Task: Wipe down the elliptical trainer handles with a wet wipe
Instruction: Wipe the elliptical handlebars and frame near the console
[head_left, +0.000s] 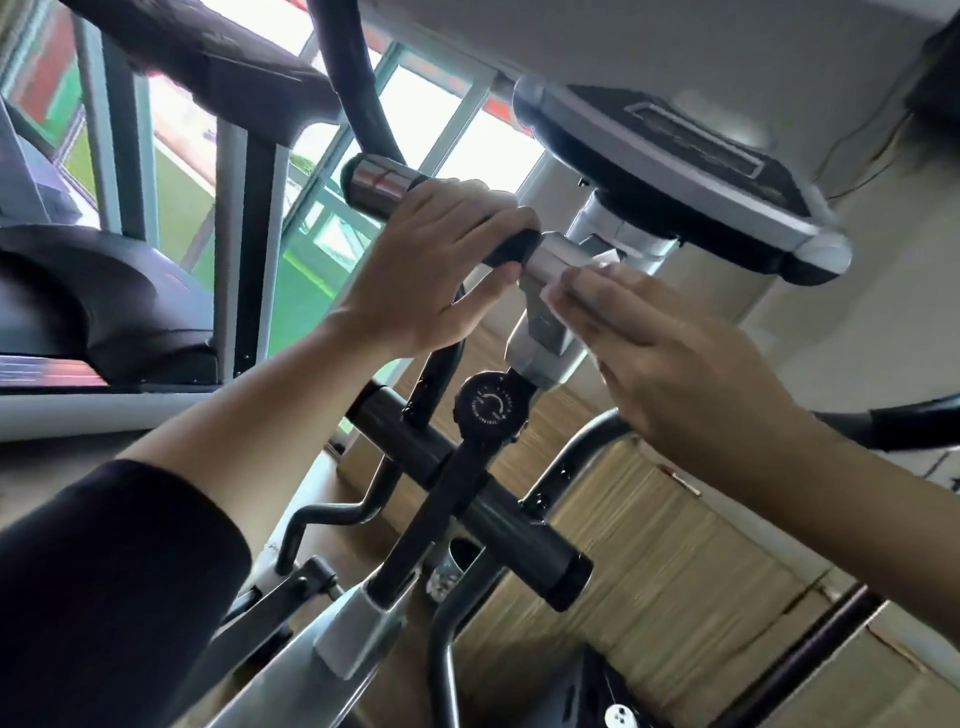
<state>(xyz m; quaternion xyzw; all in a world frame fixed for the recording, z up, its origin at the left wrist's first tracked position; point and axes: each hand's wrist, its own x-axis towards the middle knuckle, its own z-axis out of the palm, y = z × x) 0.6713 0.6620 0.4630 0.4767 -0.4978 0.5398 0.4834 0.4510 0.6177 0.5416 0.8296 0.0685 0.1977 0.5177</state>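
Nearest the camera: dark sleeve (104, 587) at lower left, forearm bare from mid-arm, reaching up and to the right. Left hand (436, 265) wrapped over the handle (384, 184), fingers curled across the top and around the black grip, thumb below; chrome sensor section exposed just beyond the knuckles at the handle's outer end. Right hand (675, 353) entering from the right, fingers straight and held close together, pressing the wet wipe (582, 270) flat against the silver stem joint (553, 260) just beside the left hand's fingertips. White edges of the wipe visible above and to the left of the fingertips; remainder covered by the hand.

Below the hands: round black tension knob (491, 408) on the silver column, a black crossbar (467, 493) running diagonally, curved dark tubes on either side.

Above the hands: grey console (701, 171) with a dark display strip, tilted in view.

Farther off: wood-grain floor (665, 545) under the machine, a treadmill (93, 291) at left, and a large window (415, 130) with grey frames, green ground and bright daylight beyond.
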